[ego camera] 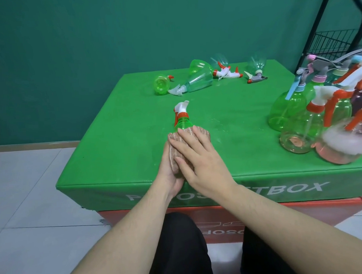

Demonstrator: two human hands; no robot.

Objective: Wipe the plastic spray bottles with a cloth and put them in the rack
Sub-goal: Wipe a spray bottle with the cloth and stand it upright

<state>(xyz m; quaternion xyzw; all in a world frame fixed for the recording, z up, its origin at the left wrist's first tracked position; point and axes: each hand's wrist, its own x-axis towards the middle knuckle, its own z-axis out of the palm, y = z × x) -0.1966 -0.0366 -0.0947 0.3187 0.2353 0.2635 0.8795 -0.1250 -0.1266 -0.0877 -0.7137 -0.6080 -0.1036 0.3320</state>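
Note:
A green spray bottle (183, 122) with a white and orange trigger head lies over the near middle of the green box top, its body wrapped in a pinkish striped cloth (177, 155). My left hand (170, 174) grips the wrapped bottle from below and from the left. My right hand (194, 160) lies over the cloth with its fingers curled round it. Several other spray bottles lie on their sides at the far edge, among them a clear one (196, 81). The black wire rack (337, 41) stands at the far right.
The green padded box (119, 155) rests on a red box (260, 214). A crowd of upright spray bottles (311, 120) fills the right side of the top. A teal wall stands behind. Grey floor tiles lie to the left.

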